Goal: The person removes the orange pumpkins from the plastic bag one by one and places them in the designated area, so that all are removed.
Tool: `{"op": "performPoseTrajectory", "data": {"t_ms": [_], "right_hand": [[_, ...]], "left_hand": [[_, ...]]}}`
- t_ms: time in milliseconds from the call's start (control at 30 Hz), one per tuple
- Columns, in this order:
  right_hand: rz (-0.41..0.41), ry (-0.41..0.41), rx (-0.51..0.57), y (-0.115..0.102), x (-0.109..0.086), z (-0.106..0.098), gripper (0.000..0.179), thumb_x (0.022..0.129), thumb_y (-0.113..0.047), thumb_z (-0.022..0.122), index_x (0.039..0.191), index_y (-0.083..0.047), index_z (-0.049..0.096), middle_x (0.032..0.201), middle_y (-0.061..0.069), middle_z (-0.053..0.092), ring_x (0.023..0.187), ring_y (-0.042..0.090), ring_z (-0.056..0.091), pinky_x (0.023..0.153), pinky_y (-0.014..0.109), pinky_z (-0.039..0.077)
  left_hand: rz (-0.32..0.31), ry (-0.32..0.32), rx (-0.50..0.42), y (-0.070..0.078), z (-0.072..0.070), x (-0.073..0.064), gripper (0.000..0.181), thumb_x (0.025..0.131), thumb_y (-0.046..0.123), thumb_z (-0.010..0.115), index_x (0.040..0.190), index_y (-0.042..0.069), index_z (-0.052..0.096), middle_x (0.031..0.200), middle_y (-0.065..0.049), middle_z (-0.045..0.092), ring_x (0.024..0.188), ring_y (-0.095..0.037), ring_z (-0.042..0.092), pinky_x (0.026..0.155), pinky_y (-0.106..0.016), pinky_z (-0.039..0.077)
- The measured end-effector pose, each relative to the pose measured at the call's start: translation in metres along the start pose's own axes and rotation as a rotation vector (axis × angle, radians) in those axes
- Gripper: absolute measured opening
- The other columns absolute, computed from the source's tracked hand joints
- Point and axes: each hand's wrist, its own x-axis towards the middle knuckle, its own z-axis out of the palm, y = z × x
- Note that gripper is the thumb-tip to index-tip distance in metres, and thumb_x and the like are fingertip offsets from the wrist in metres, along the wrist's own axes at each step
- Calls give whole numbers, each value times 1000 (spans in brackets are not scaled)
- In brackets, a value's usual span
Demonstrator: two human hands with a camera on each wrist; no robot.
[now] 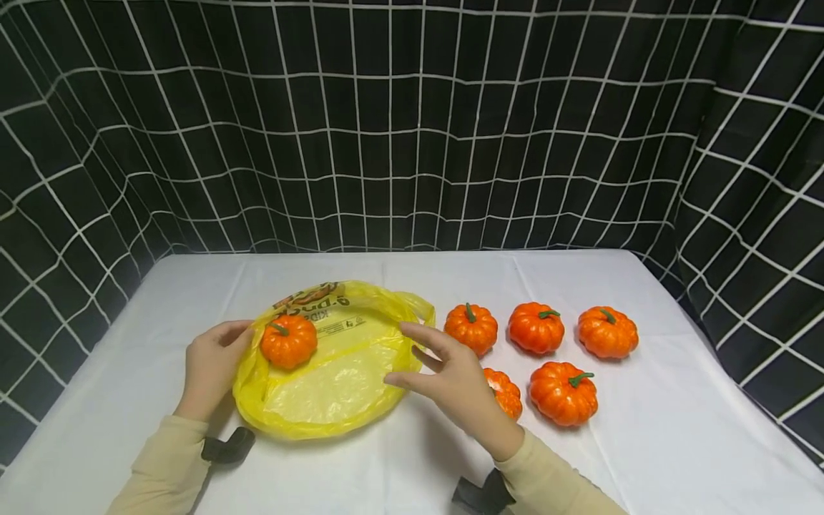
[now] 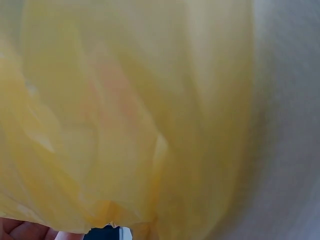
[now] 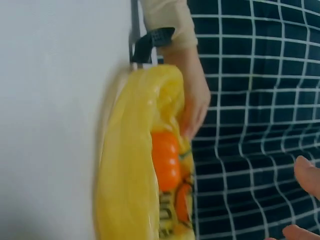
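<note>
A yellow plastic bag (image 1: pixel 328 408) lies with its mouth spread wide on the table. Inside it, at the left, sits a small orange pumpkin (image 1: pixel 289 342) with a green stem, also showing in the bag's mouth in the right wrist view. My left hand (image 1: pixel 215 365) pinches the bag's left rim beside that pumpkin; yellow plastic fills most of the left wrist view, with fingers (image 2: pixel 30 231) at its lower edge. Over the bag's right rim is my right hand (image 1: pixel 450 383), thumb and fingers spread apart, nothing between them. It partly covers a pumpkin (image 1: pixel 505 393) behind it.
Several more orange pumpkins stand right of the bag: one close to its handle (image 1: pixel 472 329), others at the back (image 1: pixel 536 328) and far right (image 1: pixel 608 332), and one nearer the front (image 1: pixel 563 394). Black grid-patterned cloth (image 1: pixel 399 143) encloses the white table (image 1: pixel 669 429).
</note>
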Motion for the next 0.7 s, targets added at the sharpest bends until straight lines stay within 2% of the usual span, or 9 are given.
{"op": "performPoseTrajectory", "data": {"t_ms": [300, 467, 700], "right_hand": [[27, -106, 46, -1, 38, 51, 76, 77, -11, 85, 143, -1, 49, 150, 14, 50, 142, 30, 45, 112, 38, 44], [62, -120, 32, 2, 47, 74, 80, 78, -15, 85, 146, -2, 45, 153, 13, 46, 144, 30, 42, 115, 41, 41], [108, -107, 47, 6, 64, 96, 78, 78, -15, 84, 146, -3, 46, 153, 13, 46, 142, 29, 44, 114, 40, 42]], "left_hand": [[14, 4, -6, 0, 1, 2, 37, 100, 28, 57, 124, 2, 67, 126, -22, 67, 122, -35, 60, 102, -47, 51], [27, 5, -2, -1, 1, 2, 36, 99, 26, 57, 123, 1, 68, 125, -22, 68, 120, -35, 62, 101, -46, 52], [23, 15, -8, 0, -2, 0, 36, 99, 26, 57, 123, 1, 67, 126, -23, 67, 122, -36, 60, 104, -48, 50]]}}
